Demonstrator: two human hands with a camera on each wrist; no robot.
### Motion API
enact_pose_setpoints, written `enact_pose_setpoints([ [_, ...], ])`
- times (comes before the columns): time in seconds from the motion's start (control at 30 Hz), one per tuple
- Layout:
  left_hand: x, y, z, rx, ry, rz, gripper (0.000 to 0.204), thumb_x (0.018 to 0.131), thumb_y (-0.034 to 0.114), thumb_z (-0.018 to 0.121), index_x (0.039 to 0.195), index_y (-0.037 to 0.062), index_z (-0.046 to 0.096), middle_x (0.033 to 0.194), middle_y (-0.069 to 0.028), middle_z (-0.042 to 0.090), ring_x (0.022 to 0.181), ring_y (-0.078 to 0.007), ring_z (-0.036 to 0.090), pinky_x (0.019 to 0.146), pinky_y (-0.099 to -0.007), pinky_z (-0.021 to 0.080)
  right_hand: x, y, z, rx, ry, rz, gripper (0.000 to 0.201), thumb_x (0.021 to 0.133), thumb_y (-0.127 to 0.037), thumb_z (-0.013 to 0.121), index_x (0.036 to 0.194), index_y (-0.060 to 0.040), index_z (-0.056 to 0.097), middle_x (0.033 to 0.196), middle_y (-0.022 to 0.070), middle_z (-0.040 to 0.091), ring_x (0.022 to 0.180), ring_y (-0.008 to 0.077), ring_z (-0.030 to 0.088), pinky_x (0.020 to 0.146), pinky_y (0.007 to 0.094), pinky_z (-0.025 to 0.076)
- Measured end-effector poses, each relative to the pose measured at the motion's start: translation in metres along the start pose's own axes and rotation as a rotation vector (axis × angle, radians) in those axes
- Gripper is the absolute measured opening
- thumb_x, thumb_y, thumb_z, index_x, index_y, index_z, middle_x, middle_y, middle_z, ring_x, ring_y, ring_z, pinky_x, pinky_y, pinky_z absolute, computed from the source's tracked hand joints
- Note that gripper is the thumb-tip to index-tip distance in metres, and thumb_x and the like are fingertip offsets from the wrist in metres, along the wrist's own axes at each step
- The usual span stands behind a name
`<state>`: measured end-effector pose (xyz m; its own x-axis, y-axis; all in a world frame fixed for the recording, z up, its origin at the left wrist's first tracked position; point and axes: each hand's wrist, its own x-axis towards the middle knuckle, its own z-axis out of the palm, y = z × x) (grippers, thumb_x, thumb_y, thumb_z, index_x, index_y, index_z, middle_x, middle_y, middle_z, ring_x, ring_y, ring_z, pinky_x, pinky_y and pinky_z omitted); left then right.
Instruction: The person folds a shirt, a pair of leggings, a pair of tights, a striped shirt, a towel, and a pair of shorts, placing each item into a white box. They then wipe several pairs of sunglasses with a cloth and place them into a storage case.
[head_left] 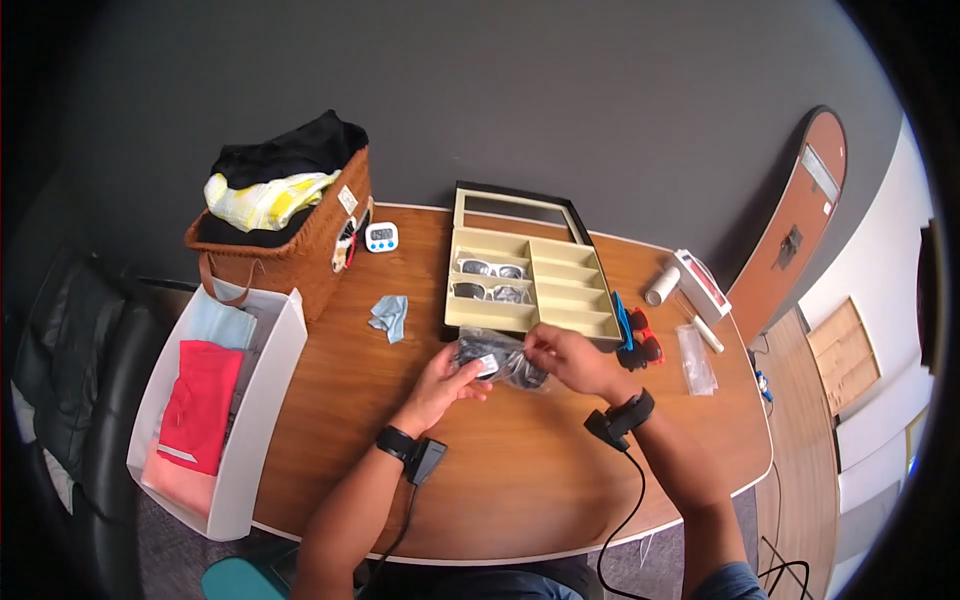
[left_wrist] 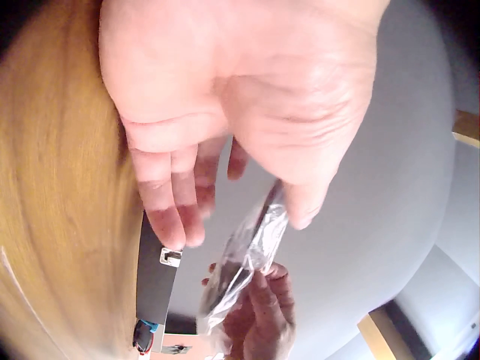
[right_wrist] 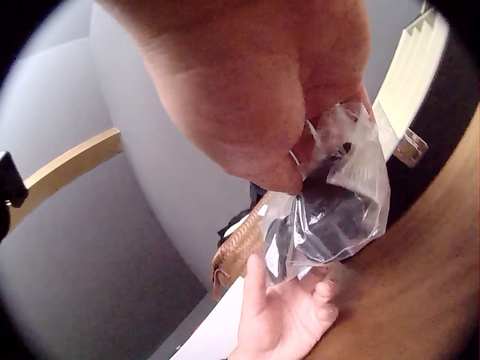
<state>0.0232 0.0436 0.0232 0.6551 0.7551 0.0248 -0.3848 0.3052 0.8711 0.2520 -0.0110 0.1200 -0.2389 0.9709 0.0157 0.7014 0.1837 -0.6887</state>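
Note:
Over the table, both hands hold a clear plastic bag (head_left: 497, 362) with dark-lensed sunglasses (right_wrist: 334, 210) inside. My left hand (head_left: 440, 388) grips one end, its thumb on top of the plastic. The other end is pinched between the thumb and fingers of my right hand (head_left: 575, 358), where the plastic bunches up in the right wrist view. Just beyond the hands lies an open display case (head_left: 565, 273) with cream compartments and a raised lid. Two pairs of white-framed sunglasses (head_left: 490, 269) sit in its left column, one above the other.
Right of the case are red sunglasses (head_left: 652, 345), a blue cloth (head_left: 621, 315), an empty clear bag (head_left: 695, 362) and a white roll (head_left: 662, 286). On the left stand a white bin (head_left: 262, 405) of folded cloths, a wicker basket (head_left: 325, 235) of clothes, a timer (head_left: 381, 237) and a light-blue cloth (head_left: 389, 317).

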Motion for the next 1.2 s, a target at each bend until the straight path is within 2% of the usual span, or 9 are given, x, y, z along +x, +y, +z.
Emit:
enact_pose_setpoints([
  [0.03, 0.000, -0.005, -0.003, 0.042, -0.005, -0.063, 0.026, 0.099, 0.020, 0.056, 0.118, 0.0036, 0.052, 0.098, -0.0082, 0.063, 0.074, -0.0176, 0.064, 0.065, -0.0321, 0.056, -0.006, 0.002, 0.010, 0.028, -0.005, -0.068, 0.007, 0.089, -0.005, 0.058, 0.095, -0.0020, 0.056, 0.086, 0.0117, 0.060, 0.082, 0.0223, 0.060, 0.076, 0.0338, 0.049],
  [0.07, -0.001, -0.009, -0.004, 0.036, -0.007, -0.081, 0.026, 0.099, 0.020, 0.056, 0.118, 0.0036, 0.052, 0.098, -0.0082, 0.063, 0.074, -0.0176, 0.064, 0.065, -0.0321, 0.056, -0.013, 0.002, 0.016, 0.083, -0.013, 0.001, 0.009, 0.090, -0.008, 0.061, 0.095, -0.0021, 0.057, 0.086, 0.0106, 0.061, 0.082, 0.0197, 0.060, 0.076, 0.0323, 0.049],
  [0.17, 0.000, -0.005, -0.004, -0.033, 0.051, -0.051, 0.024, 0.097, 0.022, 0.060, 0.110, 0.0027, 0.055, 0.091, -0.0082, 0.063, 0.072, -0.0175, 0.066, 0.061, -0.0306, 0.057, -0.032, 0.019, 0.024, 0.215, 0.185, -0.096, 0.010, 0.091, -0.010, 0.063, 0.096, -0.0023, 0.058, 0.085, 0.0047, 0.061, 0.082, 0.0146, 0.059, 0.076, 0.0298, 0.049],
  [0.23, 0.002, -0.003, -0.005, -0.073, 0.057, -0.043, 0.023, 0.098, 0.022, 0.059, 0.109, 0.0030, 0.055, 0.091, -0.0083, 0.063, 0.071, -0.0174, 0.065, 0.061, -0.0308, 0.057, -0.046, 0.045, 0.025, 0.481, 0.465, 0.105, 0.009, 0.094, -0.010, 0.062, 0.098, -0.0024, 0.060, 0.087, -0.0006, 0.062, 0.084, 0.0094, 0.057, 0.077, 0.0262, 0.048],
  [0.4, 0.004, -0.006, -0.011, -0.163, 0.042, -0.050, 0.020, 0.100, 0.023, 0.053, 0.110, 0.0060, 0.055, 0.094, -0.0094, 0.065, 0.071, -0.0172, 0.063, 0.063, -0.0305, 0.055, -0.075, 0.050, 0.056, 0.538, 0.316, 0.149, 0.013, 0.096, -0.014, 0.062, 0.104, -0.0029, 0.062, 0.093, 0.0007, 0.065, 0.084, 0.0067, 0.058, 0.076, 0.0223, 0.048],
  [0.53, 0.004, -0.006, -0.012, -0.139, 0.027, -0.060, 0.022, 0.101, 0.024, 0.051, 0.112, 0.0058, 0.056, 0.095, -0.0095, 0.066, 0.072, -0.0175, 0.063, 0.064, -0.0308, 0.055, -0.069, 0.036, 0.070, 0.922, 0.315, 0.144, 0.013, 0.095, -0.014, 0.063, 0.103, -0.0029, 0.062, 0.090, 0.0025, 0.065, 0.082, 0.0107, 0.060, 0.074, 0.0243, 0.049],
  [0.6, 0.005, -0.005, -0.011, -0.121, 0.018, -0.057, 0.022, 0.101, 0.024, 0.051, 0.113, 0.0057, 0.056, 0.095, -0.0093, 0.066, 0.072, -0.0178, 0.064, 0.064, -0.0311, 0.055, -0.066, 0.034, 0.072, 1.094, 0.360, 0.268, 0.012, 0.095, -0.013, 0.063, 0.099, -0.0027, 0.062, 0.087, 0.0017, 0.065, 0.079, 0.0100, 0.059, 0.072, 0.0235, 0.049],
  [0.8, 0.006, -0.006, -0.007, -0.086, 0.083, -0.001, 0.023, 0.102, 0.024, 0.049, 0.114, 0.0054, 0.055, 0.096, -0.0089, 0.066, 0.074, -0.0180, 0.064, 0.064, -0.0313, 0.055, -0.064, 0.063, 0.087, 0.916, 0.383, 0.144, 0.011, 0.095, -0.013, 0.063, 0.094, -0.0024, 0.062, 0.081, 0.0001, 0.062, 0.071, 0.0074, 0.056, 0.065, 0.0224, 0.047],
  [1.2, 0.007, -0.006, -0.003, -0.015, 0.134, 0.014, 0.023, 0.103, 0.022, 0.047, 0.115, 0.0042, 0.054, 0.096, -0.0086, 0.067, 0.075, -0.0162, 0.065, 0.065, -0.0295, 0.055, -0.066, 0.053, 0.083, 0.697, 0.584, 0.260, 0.010, 0.089, -0.012, 0.071, 0.089, -0.0037, 0.066, 0.076, -0.0041, 0.060, 0.067, 0.0032, 0.051, 0.061, 0.0197, 0.044],
])
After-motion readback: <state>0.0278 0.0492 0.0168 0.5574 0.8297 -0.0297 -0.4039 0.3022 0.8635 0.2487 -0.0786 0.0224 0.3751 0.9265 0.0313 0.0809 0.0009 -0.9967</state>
